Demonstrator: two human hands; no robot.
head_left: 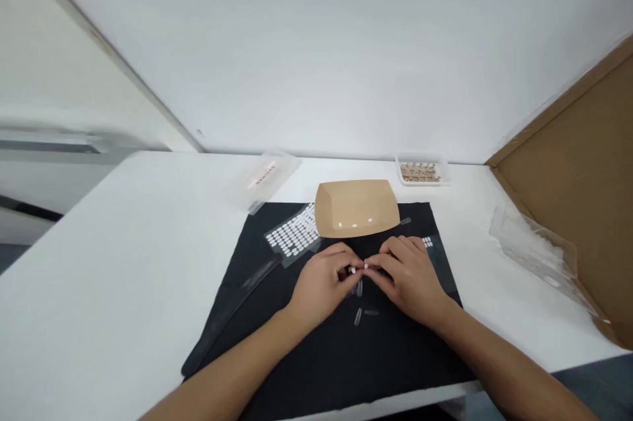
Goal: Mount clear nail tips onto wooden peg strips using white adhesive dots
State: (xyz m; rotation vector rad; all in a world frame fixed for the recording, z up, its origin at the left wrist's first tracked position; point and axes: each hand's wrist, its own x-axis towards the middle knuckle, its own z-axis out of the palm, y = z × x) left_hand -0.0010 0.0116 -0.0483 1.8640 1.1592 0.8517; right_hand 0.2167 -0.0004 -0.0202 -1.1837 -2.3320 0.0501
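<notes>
My left hand [321, 279] is closed in a pinch, with a small white-tipped piece [353, 270] between thumb and fingers; its kind is too small to tell. Fingertip to fingertip with it, my right hand [408, 276] pinches a small white oval sticker [366, 266]. Just below the hands, clear nail tips [358, 317] lie on the black cloth [316, 355]. Beyond my left hand is a sheet of white oval stickers [291, 235], partly under a brown paper tray [356, 200] with a few white ovals in it. Another sticker sheet [428, 242] is partly hidden by my right hand.
At the back stands a white plastic box [422, 173] with several small metal pieces. A translucent lid [270, 177] lies back left. On the right, clear plastic packaging [539, 253] leans near a cardboard panel [578, 190]. A black strip-like fold [232, 309] runs along the cloth's left side.
</notes>
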